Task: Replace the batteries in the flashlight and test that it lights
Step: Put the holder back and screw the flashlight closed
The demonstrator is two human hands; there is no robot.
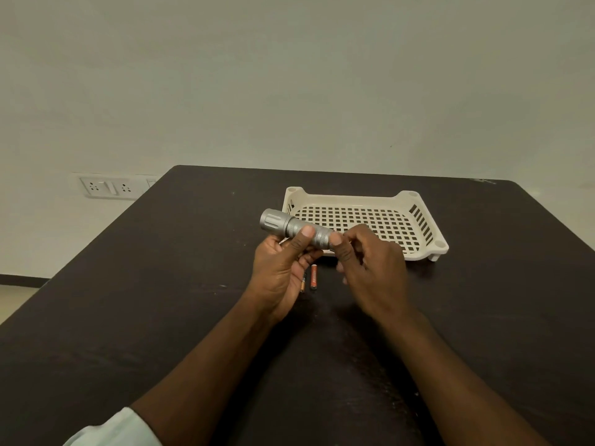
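The dark matte surface (483,300) carries a cream plastic tray (428,233) with a square-holed lattice floor, at one o'clock from the hands. Held above the surface at centre, the torch (289,225) is a knurled silver metal cylinder, its wider fluted head pointing to ten o'clock. The left hand (280,272) wraps its barrel; the right hand (367,262) pinches the tail end, likely at the cap. To do this well, hold the barrel still and twist only the tail, keeping it over the surface. Two slim orange cells (313,277) lie at six o'clock beneath the torch.
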